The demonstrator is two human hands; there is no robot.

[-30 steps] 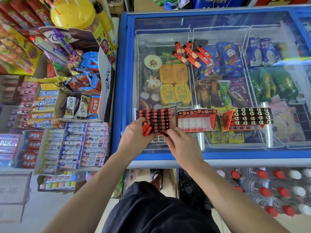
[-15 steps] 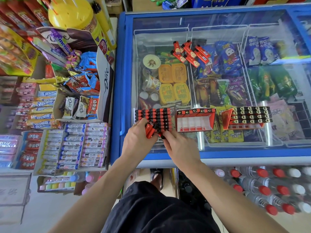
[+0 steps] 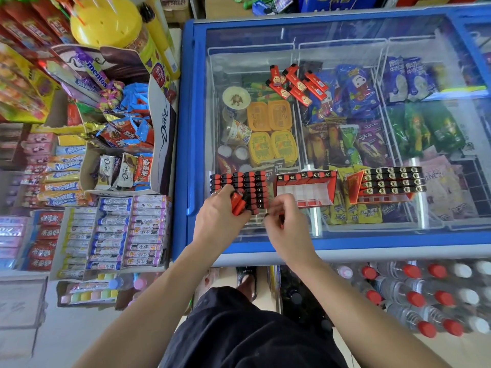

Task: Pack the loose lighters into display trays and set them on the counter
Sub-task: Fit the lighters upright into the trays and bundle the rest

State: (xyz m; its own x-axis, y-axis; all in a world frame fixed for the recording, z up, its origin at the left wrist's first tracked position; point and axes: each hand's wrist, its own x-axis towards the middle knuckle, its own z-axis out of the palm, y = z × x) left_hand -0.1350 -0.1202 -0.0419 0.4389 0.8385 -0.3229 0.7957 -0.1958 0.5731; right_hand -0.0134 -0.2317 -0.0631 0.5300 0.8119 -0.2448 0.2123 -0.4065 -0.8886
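Three lighter display trays stand on the glass freezer lid (image 3: 345,33). The left tray (image 3: 255,187) is nearly full of red-and-black lighters. My left hand (image 3: 219,221) grips a small bunch of red lighters (image 3: 237,203) at its front edge. My right hand (image 3: 287,224) hovers just right of that tray with curled, blurred fingers; what it holds is unclear. The middle red tray (image 3: 305,189) has one back row filled. The right tray (image 3: 390,181) is packed with black lighters. Several loose red lighters (image 3: 297,85) lie farther back on the glass.
Candy and chocolate boxes (image 3: 111,229) crowd the shelf to the left of the freezer's blue frame (image 3: 183,155). Bottled water with red and white caps (image 3: 425,293) is stacked on the floor at the right. Ice cream packs show under the glass.
My right hand has pulled back from the left tray toward the right and its fingers have curled. My left hand keeps the bunch of lighters at the tray front.
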